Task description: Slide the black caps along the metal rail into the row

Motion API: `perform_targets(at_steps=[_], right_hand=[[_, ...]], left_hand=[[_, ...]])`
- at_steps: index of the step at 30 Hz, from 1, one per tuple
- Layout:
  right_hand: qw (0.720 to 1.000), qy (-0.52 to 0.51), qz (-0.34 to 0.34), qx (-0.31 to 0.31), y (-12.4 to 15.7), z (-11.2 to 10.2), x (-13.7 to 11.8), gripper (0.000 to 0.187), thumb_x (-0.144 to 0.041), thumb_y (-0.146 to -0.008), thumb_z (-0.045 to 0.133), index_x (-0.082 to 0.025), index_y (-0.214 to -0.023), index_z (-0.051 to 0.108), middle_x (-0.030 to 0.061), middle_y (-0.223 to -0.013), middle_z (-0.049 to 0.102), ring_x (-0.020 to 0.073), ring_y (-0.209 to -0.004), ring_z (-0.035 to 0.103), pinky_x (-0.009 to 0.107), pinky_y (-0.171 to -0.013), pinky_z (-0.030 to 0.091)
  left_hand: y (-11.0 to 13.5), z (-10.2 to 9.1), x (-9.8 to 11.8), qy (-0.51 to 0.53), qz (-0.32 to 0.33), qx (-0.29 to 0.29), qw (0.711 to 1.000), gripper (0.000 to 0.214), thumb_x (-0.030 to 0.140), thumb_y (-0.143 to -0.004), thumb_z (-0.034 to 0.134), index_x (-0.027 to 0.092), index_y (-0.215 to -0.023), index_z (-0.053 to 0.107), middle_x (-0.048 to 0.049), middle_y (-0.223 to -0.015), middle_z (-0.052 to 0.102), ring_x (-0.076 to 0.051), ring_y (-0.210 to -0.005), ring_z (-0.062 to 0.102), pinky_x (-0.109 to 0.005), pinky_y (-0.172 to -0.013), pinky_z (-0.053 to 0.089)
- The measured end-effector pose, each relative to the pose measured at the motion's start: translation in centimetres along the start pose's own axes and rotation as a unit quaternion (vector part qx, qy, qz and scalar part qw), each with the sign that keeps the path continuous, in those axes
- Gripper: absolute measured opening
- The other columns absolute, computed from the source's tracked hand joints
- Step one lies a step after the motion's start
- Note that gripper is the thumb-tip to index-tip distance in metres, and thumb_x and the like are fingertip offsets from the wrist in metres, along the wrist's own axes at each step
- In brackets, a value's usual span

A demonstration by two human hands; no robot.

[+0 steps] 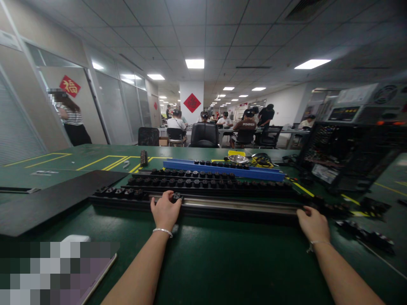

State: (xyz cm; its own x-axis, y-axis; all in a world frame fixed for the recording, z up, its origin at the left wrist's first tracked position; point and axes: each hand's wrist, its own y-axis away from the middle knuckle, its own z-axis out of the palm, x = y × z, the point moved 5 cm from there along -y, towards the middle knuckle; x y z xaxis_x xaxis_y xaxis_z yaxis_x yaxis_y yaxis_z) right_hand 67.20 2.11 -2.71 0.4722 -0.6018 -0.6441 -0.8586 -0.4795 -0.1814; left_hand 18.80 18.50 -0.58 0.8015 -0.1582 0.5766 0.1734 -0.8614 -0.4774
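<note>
A long metal rail lies across the green bench in front of me, with black knob-like parts seated along its left stretch. My left hand rests at the rail and pinches one small black part on it. My right hand grips the rail's right end, fingers curled over it. Behind this rail lie two more rows of black parts on dark rails and a blue rail with black parts on top.
A black flat panel lies at the left, a phone-like device at the near left. An open computer case stands at the right, loose black parts beside it. A metal bowl sits behind. People sit at desks far back.
</note>
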Motion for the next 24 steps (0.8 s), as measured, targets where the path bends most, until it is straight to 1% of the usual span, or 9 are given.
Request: perform_targets(at_steps=[6, 10, 14, 19, 24], right_hand=[[1.0, -0.003, -0.01, 0.007, -0.1, 0.2, 0.2, 0.057, -0.039, -0.075, 0.039, -0.007, -0.119, 0.055, 0.0184, -0.111, 0.057, 0.0309, -0.114, 0.045, 0.039, -0.097, 0.036], [1.0, 0.0, 0.001, -0.001, -0.1, 0.1, 0.2, 0.058, -0.041, -0.075, 0.038, -0.008, -0.12, 0.054, 0.0175, -0.111, 0.056, 0.0299, -0.115, 0.045, 0.038, -0.097, 0.036], [1.0, -0.005, 0.012, -0.009, -0.3, 0.2, 0.4, 0.058, -0.043, -0.075, 0.04, -0.01, -0.121, 0.053, 0.0166, -0.112, 0.054, 0.0298, -0.113, 0.046, 0.039, -0.095, 0.038], [1.0, -0.022, -0.002, 0.012, -0.7, 0.4, 0.9, 0.054, -0.043, -0.074, 0.042, -0.012, -0.116, 0.055, 0.0161, -0.107, 0.055, 0.0308, -0.108, 0.048, 0.044, -0.091, 0.04], [0.999, -0.022, -0.014, 0.021, -1.0, 0.6, 1.2, 0.053, -0.043, -0.074, 0.042, -0.012, -0.114, 0.057, 0.0157, -0.104, 0.055, 0.0304, -0.103, 0.05, 0.043, -0.089, 0.042]], left_hand=[[0.1, -0.1, 0.2, 0.005, -0.005, -0.012, 1.0, 0.032, 0.041, -0.072, 0.056, 0.024, -0.1, 0.056, -0.0036, -0.093, 0.072, -0.021, -0.095, 0.064, -0.046, -0.109, 0.016], [0.2, -0.2, 0.5, 0.008, -0.003, -0.022, 1.0, 0.031, 0.041, -0.073, 0.056, 0.024, -0.1, 0.056, -0.0036, -0.093, 0.072, -0.02, -0.095, 0.063, -0.045, -0.109, 0.017], [0.3, -0.2, 0.7, 0.018, -0.005, -0.027, 0.999, 0.03, 0.04, -0.073, 0.057, 0.025, -0.099, 0.056, -0.0029, -0.092, 0.072, -0.02, -0.095, 0.063, -0.045, -0.109, 0.017], [0.3, -0.2, 0.8, 0.027, -0.002, -0.033, 0.999, 0.029, 0.041, -0.073, 0.057, 0.025, -0.098, 0.056, -0.0022, -0.092, 0.072, -0.02, -0.094, 0.064, -0.045, -0.109, 0.016], [0.3, -0.1, 0.9, 0.036, 0.003, -0.04, 0.999, 0.029, 0.042, -0.073, 0.057, 0.026, -0.097, 0.055, -0.0027, -0.093, 0.072, -0.021, -0.095, 0.064, -0.046, -0.109, 0.016]])
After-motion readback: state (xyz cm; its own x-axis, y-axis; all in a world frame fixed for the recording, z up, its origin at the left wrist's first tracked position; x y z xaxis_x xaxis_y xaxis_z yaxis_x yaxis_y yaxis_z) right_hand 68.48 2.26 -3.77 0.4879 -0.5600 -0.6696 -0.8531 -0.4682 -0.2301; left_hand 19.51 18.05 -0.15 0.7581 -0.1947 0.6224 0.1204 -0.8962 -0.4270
